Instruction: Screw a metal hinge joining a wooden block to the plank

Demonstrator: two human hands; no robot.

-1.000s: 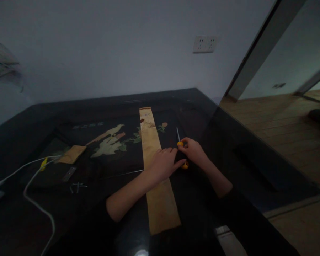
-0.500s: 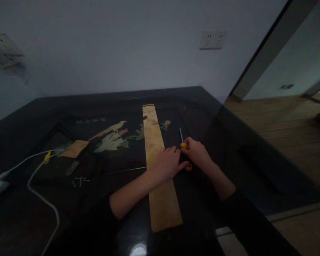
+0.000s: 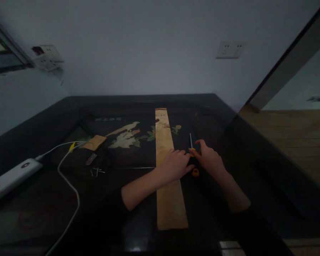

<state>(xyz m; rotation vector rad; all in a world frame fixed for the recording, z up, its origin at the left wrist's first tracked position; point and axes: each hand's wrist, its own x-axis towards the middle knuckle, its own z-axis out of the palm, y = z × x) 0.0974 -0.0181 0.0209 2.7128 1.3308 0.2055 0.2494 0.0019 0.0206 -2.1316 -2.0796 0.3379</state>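
A long pale wooden board (image 3: 164, 138) lies lengthwise on the dark tabletop. My left hand (image 3: 174, 165) rests across it, palm down, with the fingers stretched out and the thumb spread to the right. Just right of the board is a screwdriver (image 3: 191, 141) with a metal shaft pointing away from me and a yellow-and-black handle. Its handle is partly hidden near my left fingertips. My right hand (image 3: 209, 158) is at the handle, thumb against the yellow collar and index finger raised apart from it.
Left of the board are several screws (image 3: 97, 172), a small clear piece (image 3: 91, 159) and a small wooden block (image 3: 95, 142). A white cable (image 3: 69, 180) with a yellow tag runs to a white power strip (image 3: 14, 179). The dark table (image 3: 133, 106) meets the wall.
The camera view has shifted, so the scene sits farther right. My right index finger has lifted away from the thumb at the screwdriver handle. My left hand stays on the board.
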